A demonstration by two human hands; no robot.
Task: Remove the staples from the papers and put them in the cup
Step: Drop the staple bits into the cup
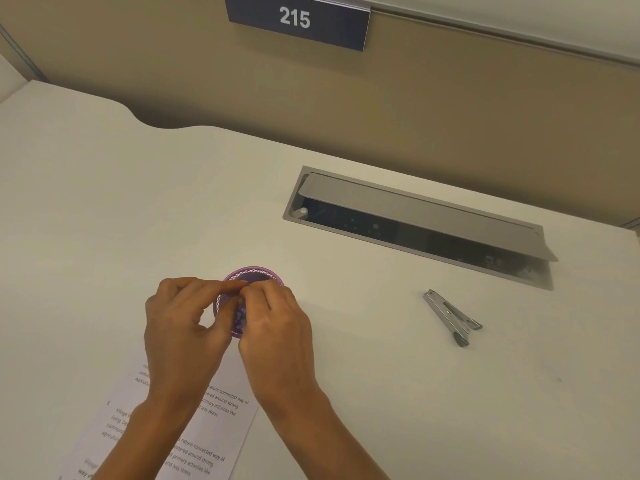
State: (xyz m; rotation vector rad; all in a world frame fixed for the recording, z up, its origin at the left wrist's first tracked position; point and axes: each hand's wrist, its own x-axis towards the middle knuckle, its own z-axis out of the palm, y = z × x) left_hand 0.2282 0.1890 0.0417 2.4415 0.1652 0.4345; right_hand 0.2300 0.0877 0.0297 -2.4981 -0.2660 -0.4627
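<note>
A small purple mesh cup (255, 273) stands on the white desk, with small pale bits visible inside it. My left hand (183, 323) and my right hand (278, 327) hover right over the cup. Their curled fingertips meet in a pinch above its near rim. Whatever they pinch is staple-sized and too small to make out. The printed papers (221, 424) lie flat on the desk in front of the cup, partly hidden under my forearms. A metal staple remover (450, 315) lies by itself on the desk, well to the right of both hands.
A grey cable hatch (415, 209) is set into the desk at the back right, its lid propped open. A beige partition with a dark sign reading 215 (298, 20) rises behind the desk. The desk's back edge curves at the far left.
</note>
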